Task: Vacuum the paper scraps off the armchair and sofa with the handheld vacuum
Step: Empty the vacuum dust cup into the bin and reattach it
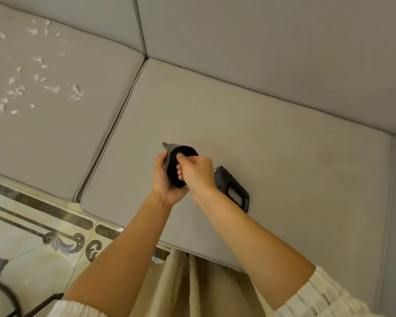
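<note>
The left hand (164, 179) cups a dark, cone-shaped vacuum part (177, 165) from beneath, fingers curled round its wall. The right hand (196, 173) comes over the top, thumb and fingers hooked on the rim of the part's round, black opening. Both hands hold it above the near seat cushion (272, 138) of the grey sofa (261, 53).

Just behind the right wrist, the handheld vacuum (232, 188) lies on that cushion: matte dark plastic with a looped handle, its front end hidden by the hand. Whether it touches the cone cannot be told.

Left of the vacuum, past a piped seam, lies a second seat cushion (66, 133), and white, torn, irregular paper scraps (32, 72) are scattered over its far left part, well apart from the hands. The upholstery is a smooth, finely woven fabric with squared edges.

Nearer than the vacuum, below the cushion's front edge, is a glossy tiled floor (32, 259) with dark scroll inlay, and a beige pleated garment (192, 287) hangs between the forearms. Cream, gathered sleeves (325, 298) show at the frame's bottom.
</note>
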`<state>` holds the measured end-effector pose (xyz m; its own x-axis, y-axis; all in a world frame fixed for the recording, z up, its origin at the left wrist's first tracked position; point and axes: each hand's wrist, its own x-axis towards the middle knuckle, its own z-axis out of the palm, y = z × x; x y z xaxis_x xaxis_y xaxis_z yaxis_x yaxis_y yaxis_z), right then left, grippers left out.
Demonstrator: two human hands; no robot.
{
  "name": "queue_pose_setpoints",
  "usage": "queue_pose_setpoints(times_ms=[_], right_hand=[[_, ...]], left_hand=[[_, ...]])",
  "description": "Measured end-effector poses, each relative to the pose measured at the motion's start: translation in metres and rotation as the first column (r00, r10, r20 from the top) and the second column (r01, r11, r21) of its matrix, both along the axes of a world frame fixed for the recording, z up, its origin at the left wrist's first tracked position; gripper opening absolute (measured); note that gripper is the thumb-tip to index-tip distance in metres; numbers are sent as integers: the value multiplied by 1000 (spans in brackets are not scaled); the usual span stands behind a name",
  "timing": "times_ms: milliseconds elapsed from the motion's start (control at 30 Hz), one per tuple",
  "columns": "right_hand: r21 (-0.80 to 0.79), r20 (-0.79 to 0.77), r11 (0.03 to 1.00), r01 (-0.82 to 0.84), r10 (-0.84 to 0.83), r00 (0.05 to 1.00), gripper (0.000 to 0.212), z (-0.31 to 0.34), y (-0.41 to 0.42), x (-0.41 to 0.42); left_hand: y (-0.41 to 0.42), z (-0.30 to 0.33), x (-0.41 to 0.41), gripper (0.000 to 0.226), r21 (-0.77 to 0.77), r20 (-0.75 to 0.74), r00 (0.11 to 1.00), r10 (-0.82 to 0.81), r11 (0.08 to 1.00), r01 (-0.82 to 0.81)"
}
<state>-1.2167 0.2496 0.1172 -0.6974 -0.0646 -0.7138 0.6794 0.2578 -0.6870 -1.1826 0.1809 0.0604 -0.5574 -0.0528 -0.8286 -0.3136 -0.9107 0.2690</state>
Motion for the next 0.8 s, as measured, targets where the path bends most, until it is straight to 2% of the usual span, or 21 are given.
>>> queue_pose_setpoints(times_ms=[200, 367, 467, 567, 600, 733, 800], right_hand=[[-76, 131, 988, 135, -124, 984, 39, 6, -2, 3], [-84, 123, 985, 149, -138, 983, 39, 6, -4, 2], [-54, 61, 996, 70, -67, 996, 37, 7, 1, 0], [-2, -27, 998, -68, 68, 997, 34, 7, 9, -1], [8, -42, 996, -86, 86, 995, 35, 6, 9, -1], [78, -100, 989, -123, 130, 986, 37, 3, 11, -4], [99, -96, 977, -190, 199, 975, 35, 1, 15, -6]], left_hand=[[8, 9, 6, 52, 25, -13, 982, 190, 981, -190], [13, 15, 4, 53, -21, -28, 985, 172, 985, -173], [4, 19, 0, 54, -31, 5, 995, 95, 995, -95], [-7, 19, -8, 71, -36, 30, 995, -97, 995, 98], [-6, 20, -10, 70, -46, 34, 992, -125, 991, 126], [11, 27, -10, 60, -26, 49, 999, -7, 1000, 9], [15, 26, -9, 60, 8, 65, 998, -20, 1000, 19]])
